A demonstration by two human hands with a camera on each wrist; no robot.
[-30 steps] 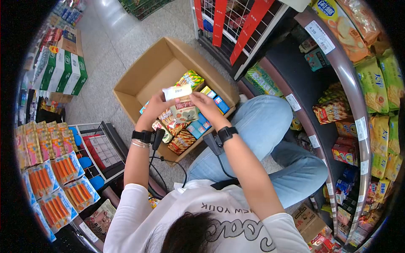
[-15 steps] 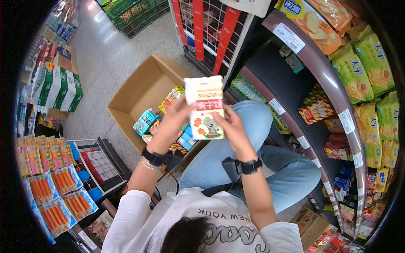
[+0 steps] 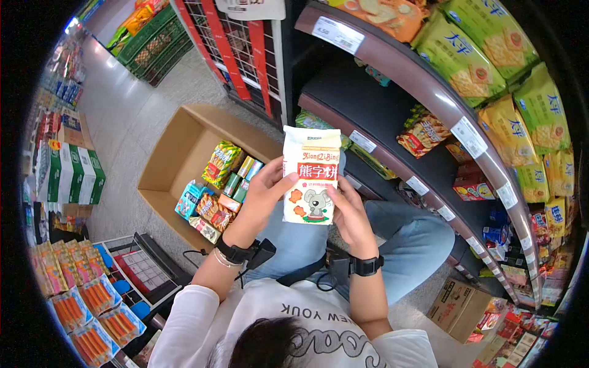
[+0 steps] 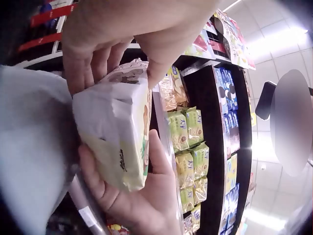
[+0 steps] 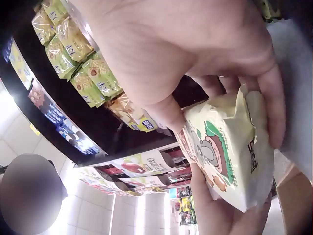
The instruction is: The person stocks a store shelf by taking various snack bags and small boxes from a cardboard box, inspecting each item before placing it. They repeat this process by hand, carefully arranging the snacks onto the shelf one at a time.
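left hand (image 3: 264, 191) opposite right hand (image 3: 352, 214)

Packet (image 3: 311, 175) above lap (image 3: 293, 242); carton (image 3: 165, 156) at left

"XiongZiBing" is printed on the cream pack (image 3: 311, 175), with "熊字饼" set below on its red band. "太平" is marked on green packs (image 3: 457, 61) and yellow packs (image 3: 509, 134). "4.50" is shown on a price tag (image 3: 338, 35). "NEW YOUK" is printed on the white T-shirt (image 3: 325, 314); larger lettering below is partly covered.

- I saw the right hand (image 5: 195, 58) grip a printed packet (image 5: 230, 147).
- The left hand (image 5: 222, 214) held it, below the right fingers (image 5: 272, 103).
- Green bags (image 5: 88, 89) sat beyond the thumb (image 5: 168, 113).
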